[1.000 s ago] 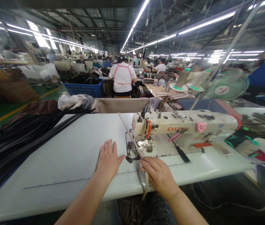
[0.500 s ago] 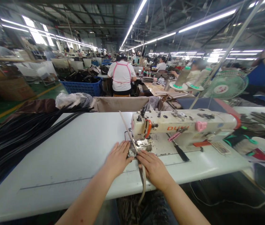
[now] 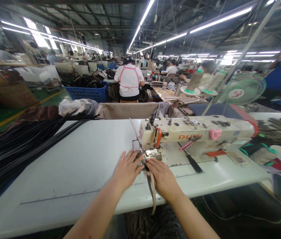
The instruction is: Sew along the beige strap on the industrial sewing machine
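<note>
Black straps (image 3: 18, 146) piled at table's left, green fan (image 3: 241, 89) behind, blue basket (image 3: 88, 93) w/ a seated worker (image 3: 129, 81) beyond.

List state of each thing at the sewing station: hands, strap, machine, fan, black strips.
Left hand: flat on white table, fingertips by the presser foot.
Right hand: pressing the tan strap.
Thin tan strap: under the foot, hanging off the table edge.
Cream sewing machine: upright.
Green fan: blades not discernible.
Black strips: piled loose.
</note>
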`<state>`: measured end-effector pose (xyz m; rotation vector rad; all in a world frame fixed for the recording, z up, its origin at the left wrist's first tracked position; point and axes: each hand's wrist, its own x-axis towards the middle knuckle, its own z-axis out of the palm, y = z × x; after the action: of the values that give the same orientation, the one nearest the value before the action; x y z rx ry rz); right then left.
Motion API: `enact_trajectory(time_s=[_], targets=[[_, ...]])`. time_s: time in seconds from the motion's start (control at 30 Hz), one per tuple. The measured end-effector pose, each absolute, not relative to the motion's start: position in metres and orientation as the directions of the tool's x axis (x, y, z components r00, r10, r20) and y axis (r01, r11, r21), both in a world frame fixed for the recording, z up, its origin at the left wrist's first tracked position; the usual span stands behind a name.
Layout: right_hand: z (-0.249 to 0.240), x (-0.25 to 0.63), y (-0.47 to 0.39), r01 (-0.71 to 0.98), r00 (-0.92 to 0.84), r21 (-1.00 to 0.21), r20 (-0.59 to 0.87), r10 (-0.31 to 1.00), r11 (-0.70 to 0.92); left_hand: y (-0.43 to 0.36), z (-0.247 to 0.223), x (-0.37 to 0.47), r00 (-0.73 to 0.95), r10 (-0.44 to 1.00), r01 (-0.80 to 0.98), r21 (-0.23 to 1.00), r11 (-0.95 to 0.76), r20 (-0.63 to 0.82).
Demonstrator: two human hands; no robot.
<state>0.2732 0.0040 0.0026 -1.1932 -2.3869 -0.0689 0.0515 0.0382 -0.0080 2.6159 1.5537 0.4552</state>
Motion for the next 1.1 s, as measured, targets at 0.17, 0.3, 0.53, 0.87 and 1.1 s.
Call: enact_trajectory(time_s=[0.17, 0.3, 0.53, 0.87, 1.1], targets=[[0.000, 0.273, 0.004, 0.778, -0.515, -0.138, 0.418, 0.748, 0.613, 0.043, -0.011, 0.056, 0.428, 0.877, 0.851, 0.229, -0.472, 0.217], [-0.002, 0.273, 0.003, 0.784, -0.523, -0.121, 0.400, 0.752, 0.609, 0.044, -0.014, 0.056, 0.420, 0.881, 0.848, 0.251, -0.466, 0.218], [0.001, 0.272, 0.001, 0.791, -0.517, -0.122, 0.391, 0.761, 0.600, 0.041, -0.008, 0.054, 0.426, 0.881, 0.848, 0.248, -0.469, 0.207], [0.001, 0.271, 0.001, 0.798, -0.505, -0.118, 0.406, 0.762, 0.592, 0.041, -0.002, 0.058, 0.420, 0.897, 0.871, 0.215, -0.441, 0.137], [0.001, 0.270, 0.001, 0.798, -0.505, -0.117, 0.407, 0.761, 0.592, 0.040, -0.001, 0.059, 0.419, 0.898, 0.875, 0.205, -0.438, 0.131]])
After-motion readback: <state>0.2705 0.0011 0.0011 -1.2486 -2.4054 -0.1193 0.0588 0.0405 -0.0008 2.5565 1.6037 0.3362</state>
